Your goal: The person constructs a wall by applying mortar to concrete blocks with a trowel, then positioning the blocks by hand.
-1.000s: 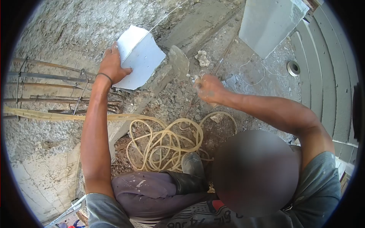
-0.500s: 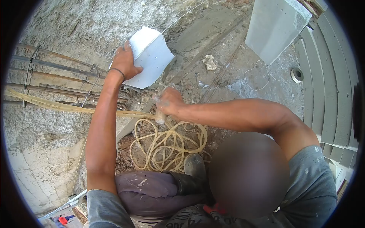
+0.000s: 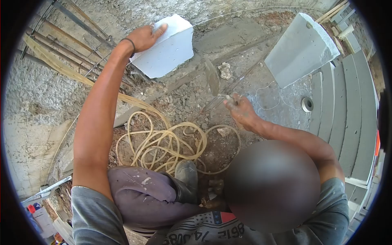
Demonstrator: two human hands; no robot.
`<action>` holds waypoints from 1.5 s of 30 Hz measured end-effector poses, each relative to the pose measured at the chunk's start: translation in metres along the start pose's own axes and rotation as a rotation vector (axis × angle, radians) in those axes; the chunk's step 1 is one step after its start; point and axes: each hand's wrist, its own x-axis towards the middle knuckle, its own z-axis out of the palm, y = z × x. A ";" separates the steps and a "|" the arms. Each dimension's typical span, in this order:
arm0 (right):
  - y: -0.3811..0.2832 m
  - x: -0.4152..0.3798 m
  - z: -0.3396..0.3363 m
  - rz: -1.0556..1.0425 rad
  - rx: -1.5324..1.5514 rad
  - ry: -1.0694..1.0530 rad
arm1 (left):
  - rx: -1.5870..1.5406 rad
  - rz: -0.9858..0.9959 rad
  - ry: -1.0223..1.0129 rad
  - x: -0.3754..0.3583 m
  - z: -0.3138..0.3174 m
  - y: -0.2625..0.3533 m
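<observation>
My left hand (image 3: pixel 143 39) grips the left end of a pale aerated concrete block (image 3: pixel 169 51), a finger lying over its upper face; some fingers are hidden. The block is set beside the rough wall, and a thin string line (image 3: pixel 228 13) runs along it. My right hand (image 3: pixel 241 109) is closed around the handle of a trowel (image 3: pixel 212 77). Its grey, mortar-smeared blade points up and away, right of the block and apart from it. Close to the blade lies a small pale lump (image 3: pixel 224 70). Wet mortar (image 3: pixel 222 38) spreads along the wall's foot beyond the block.
Tangled yellowish hose (image 3: pixel 163 139) lies by my boot (image 3: pixel 186 175). Rebar (image 3: pixel 69 45) juts out at upper left. A larger cut block (image 3: pixel 300 51) stands at right, near a wire spool (image 3: pixel 307 104) and stacked grey blocks (image 3: pixel 343 110). A blurred round shape (image 3: pixel 272 185) covers the lower right.
My right hand has swung from beside the block to the right, and the trowel blade now shows. My left hand stays on the block. The whole view has shifted and turned slightly.
</observation>
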 end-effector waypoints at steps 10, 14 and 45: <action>-0.051 -0.005 0.020 0.340 0.599 -0.319 | 0.198 0.021 0.175 0.006 0.002 -0.012; -0.074 -0.004 0.032 0.441 0.710 -0.322 | 0.216 0.021 0.135 -0.002 -0.003 -0.001; -0.083 0.069 -0.048 -0.726 -1.100 -0.007 | 0.130 0.028 0.177 -0.004 -0.003 0.006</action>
